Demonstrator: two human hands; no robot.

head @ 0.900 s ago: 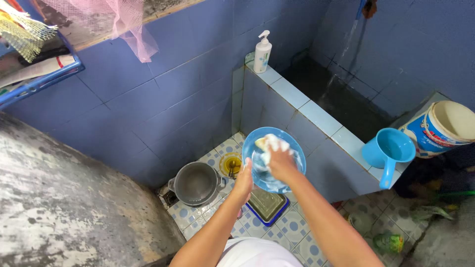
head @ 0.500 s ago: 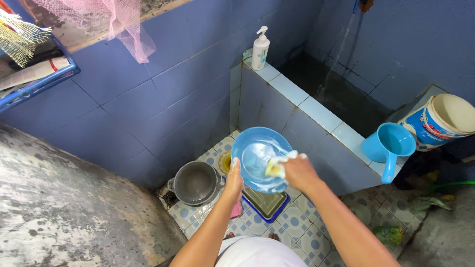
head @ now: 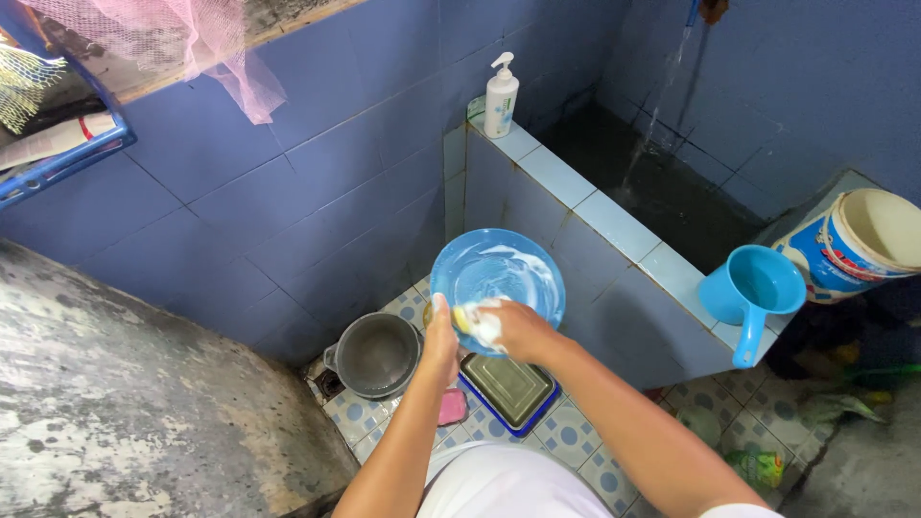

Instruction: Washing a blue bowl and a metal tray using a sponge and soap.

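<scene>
White pump bottle (head: pixel 501 95) on tiled ledge (head: pixel 614 223)

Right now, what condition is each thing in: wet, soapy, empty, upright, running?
Blue bowl: tilted, soapy inside, left hand gripping its rim.
Sponge: foamy, gripped in right hand at the bowl's lower edge.
Grey pot: upright on the floor, looks empty.
Blue dipper: upright on the ledge.
Pump bottle: upright.
Tap water: running into the basin.
</scene>
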